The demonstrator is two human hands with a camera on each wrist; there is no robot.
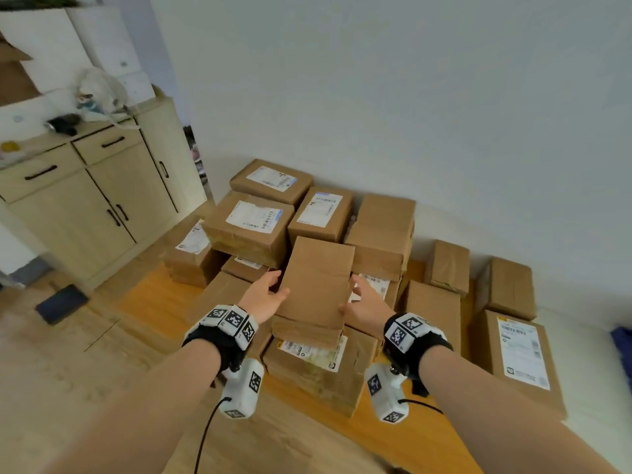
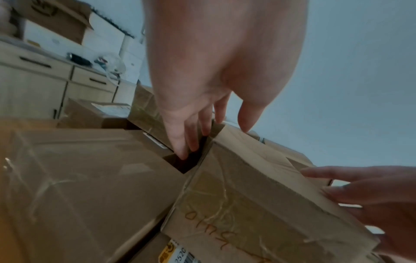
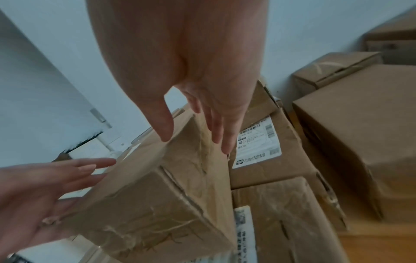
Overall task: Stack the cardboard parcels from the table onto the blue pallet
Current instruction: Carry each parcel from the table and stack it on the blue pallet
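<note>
A plain cardboard parcel [image 1: 316,282] lies tilted on top of other parcels in the middle of the orange table [image 1: 160,302]. My left hand [image 1: 265,295] is at its left side, fingers straight and reaching down into the gap beside it [image 2: 186,142]. At the parcel's right side is my right hand [image 1: 362,302], fingers straight along that face [image 3: 216,131] and thumb over the top edge. The same parcel [image 2: 258,186] [image 3: 162,186] sits between both palms. A blue shape [image 1: 623,340] shows at the right edge; I cannot tell whether it is the pallet.
Several more taped parcels crowd the table against the white wall, some stacked two high [image 1: 249,224]. A large labelled parcel [image 1: 519,357] stands at the right. A pale wood cabinet [image 1: 85,203] stands to the left, with a dark flat object [image 1: 61,302] on the floor.
</note>
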